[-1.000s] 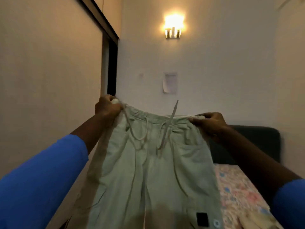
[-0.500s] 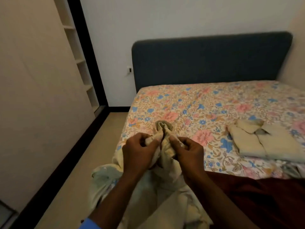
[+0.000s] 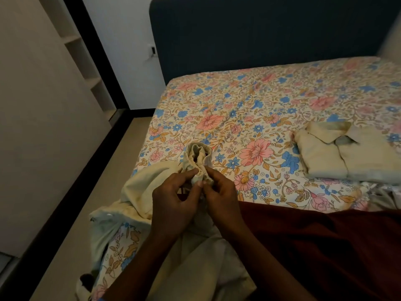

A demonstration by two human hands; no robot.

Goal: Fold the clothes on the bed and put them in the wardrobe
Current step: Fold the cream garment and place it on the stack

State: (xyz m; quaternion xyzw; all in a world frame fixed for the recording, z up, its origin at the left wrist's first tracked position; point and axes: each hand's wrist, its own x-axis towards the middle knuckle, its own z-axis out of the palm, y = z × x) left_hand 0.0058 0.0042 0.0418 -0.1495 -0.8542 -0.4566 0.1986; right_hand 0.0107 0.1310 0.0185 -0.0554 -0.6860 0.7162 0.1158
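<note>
Presently, the bed [image 3: 238,101] carries a dark red cloth [image 3: 325,246] along its near edge. Pale trousers [image 3: 147,187] lie over the near left corner, long axis running away from the person, bunched waistband [image 3: 196,155] pointing toward the headboard [image 3: 260,35]. A folded beige shirt [image 3: 338,153] lies well apart, to the right. The left hand [image 3: 173,205] and right hand [image 3: 221,198] both pinch the waistband.

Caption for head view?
Bunched waistband of pale trousers pinched by left hand and right hand over floral bed; folded beige shirt nearby.
</note>
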